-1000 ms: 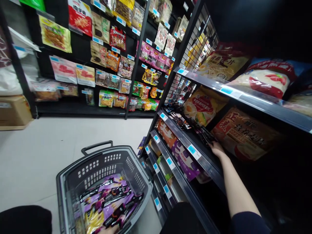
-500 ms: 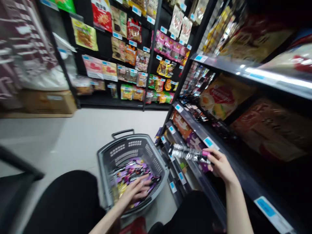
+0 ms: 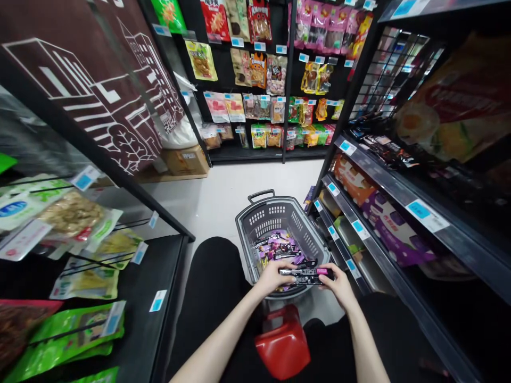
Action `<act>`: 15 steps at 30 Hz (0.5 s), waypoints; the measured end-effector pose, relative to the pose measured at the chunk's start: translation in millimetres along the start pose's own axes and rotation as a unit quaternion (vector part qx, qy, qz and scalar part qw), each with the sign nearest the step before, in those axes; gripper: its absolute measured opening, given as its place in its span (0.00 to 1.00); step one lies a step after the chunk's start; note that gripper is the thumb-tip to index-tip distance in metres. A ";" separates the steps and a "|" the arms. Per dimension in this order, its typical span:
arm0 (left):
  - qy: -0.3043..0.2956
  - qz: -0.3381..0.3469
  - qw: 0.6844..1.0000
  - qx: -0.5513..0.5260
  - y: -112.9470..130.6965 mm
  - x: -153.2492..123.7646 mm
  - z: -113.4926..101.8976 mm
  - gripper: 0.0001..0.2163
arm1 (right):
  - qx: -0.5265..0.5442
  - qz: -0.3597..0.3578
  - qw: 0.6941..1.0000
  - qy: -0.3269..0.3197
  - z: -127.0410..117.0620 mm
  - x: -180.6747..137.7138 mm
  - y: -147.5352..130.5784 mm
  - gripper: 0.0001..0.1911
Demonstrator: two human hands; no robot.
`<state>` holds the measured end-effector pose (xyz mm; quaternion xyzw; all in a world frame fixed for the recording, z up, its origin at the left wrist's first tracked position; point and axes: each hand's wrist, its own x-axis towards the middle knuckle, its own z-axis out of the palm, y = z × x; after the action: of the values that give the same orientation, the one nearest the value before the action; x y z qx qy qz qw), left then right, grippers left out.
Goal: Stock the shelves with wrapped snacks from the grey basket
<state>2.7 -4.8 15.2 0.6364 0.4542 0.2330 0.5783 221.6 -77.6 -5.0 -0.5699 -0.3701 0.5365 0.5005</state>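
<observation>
Both my hands meet over the near rim of a grey plastic shopping basket (image 3: pixel 247 234) on the floor. My left hand (image 3: pixel 274 275) and my right hand (image 3: pixel 338 281) each grip an end of a bundle of slim black snack sticks (image 3: pixel 305 275) with a pink tip. The bundle lies level just above the basket's front edge. Inside the basket lie several purple, black and yellow snack packets (image 3: pixel 277 247). My fingers are closed round the bundle.
A red stool (image 3: pixel 283 343) sits between my knees. Black shelves (image 3: pixel 383 175) with blue price tags and snack bags rise on the right. A lower shelf (image 3: pixel 159 276) with green packets stands on the left. A hanging-snack wall (image 3: pixel 259 80) and a cardboard box (image 3: pixel 186 159) are beyond.
My right hand drew the black sticks off the right shelf and carried them down to the basket. My left hand came up from the packets and took the other end. The view swung left.
</observation>
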 end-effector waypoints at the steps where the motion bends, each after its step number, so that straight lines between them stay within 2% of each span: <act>1: 0.008 0.004 1.000 0.017 0.1 1.5 1.3 0.17 | -0.024 -0.016 1.000 0.008 -1.7 1.8 3.8 0.18; 4: 0.027 -0.011 0.999 0.042 0.1 4.5 3.0 0.14 | -0.097 -0.064 0.993 0.028 -5.3 6.5 11.3 0.14; 6: 0.014 -0.036 0.998 0.048 -1.3 4.6 2.4 0.13 | -0.123 -0.072 0.990 0.022 -4.4 6.8 12.3 0.13; 9: -0.076 -0.062 0.992 0.074 -5.2 1.4 3.5 0.14 | -0.126 -0.071 0.989 0.003 5.0 3.4 9.4 0.13; 11: -0.142 -0.047 0.984 0.092 -7.6 -2.2 9.1 0.14 | -0.108 -0.072 0.992 -0.002 16.3 1.1 7.0 0.15; 13: -0.161 -0.027 0.984 0.068 -8.4 -5.9 18.8 0.14 | -0.087 -0.069 0.994 0.007 28.8 0.5 6.2 0.20; 15: -0.156 -0.048 0.986 -0.024 -7.2 -8.7 29.6 0.16 | -0.081 -0.059 0.995 0.031 39.1 1.7 7.6 0.19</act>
<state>20.6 -28.3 3.8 0.6286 0.3825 0.1137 0.6675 182.6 -70.8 -9.8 -0.6021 -0.4291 0.4567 0.4949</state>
